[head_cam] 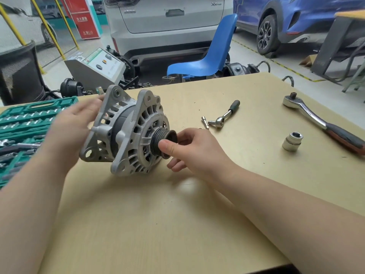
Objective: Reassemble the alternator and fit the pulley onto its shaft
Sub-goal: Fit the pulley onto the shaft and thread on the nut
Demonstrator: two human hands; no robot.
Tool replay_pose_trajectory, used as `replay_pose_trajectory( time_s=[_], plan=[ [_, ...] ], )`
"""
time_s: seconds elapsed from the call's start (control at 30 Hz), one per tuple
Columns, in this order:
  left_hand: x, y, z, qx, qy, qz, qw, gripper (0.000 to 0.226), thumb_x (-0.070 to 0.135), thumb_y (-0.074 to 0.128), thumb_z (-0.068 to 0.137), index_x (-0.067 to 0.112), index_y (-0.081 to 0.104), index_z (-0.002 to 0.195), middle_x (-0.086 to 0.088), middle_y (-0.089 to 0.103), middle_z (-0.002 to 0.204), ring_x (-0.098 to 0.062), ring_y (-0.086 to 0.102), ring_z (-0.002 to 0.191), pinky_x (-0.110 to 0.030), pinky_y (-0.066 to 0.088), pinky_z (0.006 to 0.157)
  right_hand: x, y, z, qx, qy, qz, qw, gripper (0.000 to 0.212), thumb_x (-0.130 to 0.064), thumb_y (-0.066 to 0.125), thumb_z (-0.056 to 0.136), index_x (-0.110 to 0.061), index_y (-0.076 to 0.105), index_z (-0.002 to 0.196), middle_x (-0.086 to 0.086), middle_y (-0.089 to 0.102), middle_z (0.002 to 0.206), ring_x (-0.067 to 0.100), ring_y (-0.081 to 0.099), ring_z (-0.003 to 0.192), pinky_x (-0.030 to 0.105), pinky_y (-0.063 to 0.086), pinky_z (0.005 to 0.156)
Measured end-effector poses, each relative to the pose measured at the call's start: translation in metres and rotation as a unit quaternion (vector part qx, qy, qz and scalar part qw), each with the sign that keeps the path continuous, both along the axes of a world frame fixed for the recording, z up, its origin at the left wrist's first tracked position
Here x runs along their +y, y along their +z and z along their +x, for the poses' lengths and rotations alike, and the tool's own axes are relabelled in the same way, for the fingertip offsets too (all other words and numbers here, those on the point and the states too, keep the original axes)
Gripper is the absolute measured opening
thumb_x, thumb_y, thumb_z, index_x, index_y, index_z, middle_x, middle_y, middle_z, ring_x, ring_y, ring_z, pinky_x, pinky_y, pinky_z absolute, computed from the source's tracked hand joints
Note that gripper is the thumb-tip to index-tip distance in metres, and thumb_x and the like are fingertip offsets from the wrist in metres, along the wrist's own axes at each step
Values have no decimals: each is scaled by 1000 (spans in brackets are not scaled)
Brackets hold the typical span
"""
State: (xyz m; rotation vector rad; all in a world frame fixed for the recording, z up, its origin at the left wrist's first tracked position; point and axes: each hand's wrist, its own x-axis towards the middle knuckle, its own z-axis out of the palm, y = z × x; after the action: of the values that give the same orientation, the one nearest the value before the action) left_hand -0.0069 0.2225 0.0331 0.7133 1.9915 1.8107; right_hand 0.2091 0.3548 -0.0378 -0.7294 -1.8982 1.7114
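We see the alternator standing on the table, a little left of the middle, with its front face turned to the right. The black grooved pulley sits at this face, on the shaft side. Our right hand pinches the pulley with thumb and curled fingers. Our left hand is at the rear housing, fingers straight and blurred; we cannot tell if it touches. A green socket set lies at the left. To the right lie a small ratchet, a socket and a big ratchet.
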Motion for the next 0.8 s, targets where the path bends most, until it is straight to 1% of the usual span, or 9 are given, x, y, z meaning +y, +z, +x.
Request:
replay_pose_trajectory(
  time_s=[0.07, 0.13, 0.23, 0.3, 0.4, 0.53, 0.6, 0.7, 0.8],
  plan=[
    [-10, 10, -8, 84, 10, 36, 996, 24, 43, 57, 108, 33, 73, 122, 10, 74, 126, -14, 70, 116, -32, 58, 87, -1, 0, 0, -3, -9, -1, 1000, 73, -64, 87, 64, -24, 61, 119, 3, 77, 78, 28, 79, 69, 57, 63, 83],
    [-25, 16, -4, 269, -12, 26, 963, 38, 59, 61, 98, 39, 70, 130, 18, 68, 132, -11, 63, 129, -35, 51, 101, 0, 1, 0, -3, -10, -1, 1000, 75, -65, 87, 64, -29, 57, 122, 4, 75, 79, 28, 79, 69, 57, 63, 82],
    [-30, 6, 39, 565, -73, -52, 820, 68, 81, 64, 86, 40, 65, 141, 17, 57, 145, -14, 48, 143, -38, 37, 120, 0, 2, 2, -4, -1, 9, 1000, 68, -67, 84, 65, -26, 60, 115, 6, 77, 78, 29, 78, 67, 56, 64, 78],
    [-22, -8, 70, 674, -91, -137, 720, 75, 86, 63, 82, 37, 68, 139, 1, 58, 151, -34, 46, 145, -59, 34, 121, 1, 4, 2, -9, -2, 18, 1000, 65, -70, 81, 65, -26, 63, 109, 5, 77, 78, 27, 77, 63, 50, 65, 74],
    [-3, -22, 89, 696, -105, -217, 676, 69, 80, 72, 81, 34, 74, 133, -9, 64, 147, -50, 51, 138, -70, 40, 109, 2, 4, 0, -9, 5, 12, 1000, 65, -73, 78, 64, -25, 65, 104, 4, 77, 79, 28, 77, 65, 46, 64, 67],
    [9, -18, 82, 692, -111, -214, 680, 42, 54, 84, 84, 36, 78, 122, -2, 70, 141, -51, 56, 132, -68, 47, 103, 18, 12, 6, -49, 45, 50, 996, 65, -70, 78, 68, -27, 63, 115, 6, 77, 82, 30, 77, 66, 36, 55, 55],
    [13, -11, 77, 686, -136, -237, 675, 45, 56, 83, 84, 41, 77, 126, 3, 69, 143, -47, 54, 135, -65, 48, 107, 37, 19, 15, -49, 18, 76, 996, 61, -67, 78, 71, -27, 66, 116, 5, 77, 81, 24, 75, 64, 34, 52, 53],
    [18, 4, 75, 670, -172, -273, 669, 54, 68, 74, 84, 54, 66, 136, 17, 59, 153, -35, 45, 145, -58, 43, 117, 65, 19, 27, -81, -103, 206, 970, 39, -61, 71, 83, -32, 71, 108, -6, 76, 80, 5, 71, 70, 32, 51, 66],
    [25, 13, 69, 665, -200, -286, 661, 61, 75, 69, 84, 64, 53, 142, 30, 46, 157, -22, 34, 144, -48, 40, 118, 79, 9, 27, -225, -145, 380, 885, 35, -49, 68, 93, -34, 70, 124, -10, 67, 105, 12, 62, 109, 37, 51, 90]
  ],
)
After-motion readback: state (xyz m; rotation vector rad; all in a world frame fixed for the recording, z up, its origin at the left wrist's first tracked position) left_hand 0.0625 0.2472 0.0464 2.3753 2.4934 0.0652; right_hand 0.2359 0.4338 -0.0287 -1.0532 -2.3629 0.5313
